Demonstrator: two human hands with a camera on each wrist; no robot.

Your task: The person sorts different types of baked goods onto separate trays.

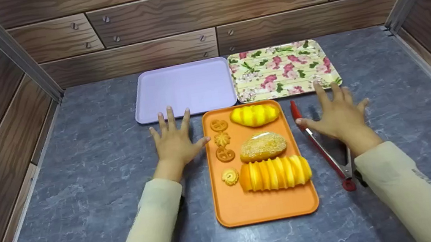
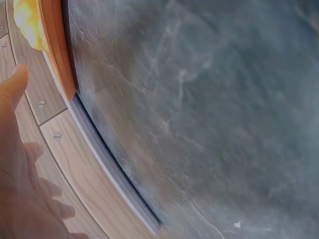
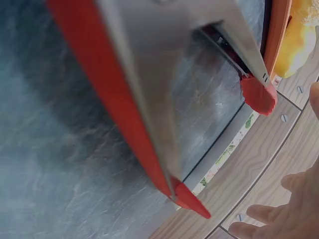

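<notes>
An orange tray (image 1: 267, 211) lies between the two hands. Along its right side are a yellow croissant-like bread (image 1: 254, 115), a seeded oval bun (image 1: 263, 146) and a ridged, sliced-looking loaf (image 1: 275, 174). Several small cookies (image 1: 222, 139) form a column on its left. My left hand (image 1: 176, 144) is spread, palm down, its thumb by the tray's left edge. On the other side my right hand (image 1: 336, 113) has its fingers fanned out above red-and-silver tongs (image 1: 324, 149), which lie with their arms apart. Neither hand holds anything.
Behind the orange tray, a lilac tray (image 1: 185, 89) and a floral tray (image 1: 285, 70) sit side by side. The grey marbled table (image 1: 93, 190) is bounded by wood-patterned panels (image 1: 215, 5) at the back and both sides.
</notes>
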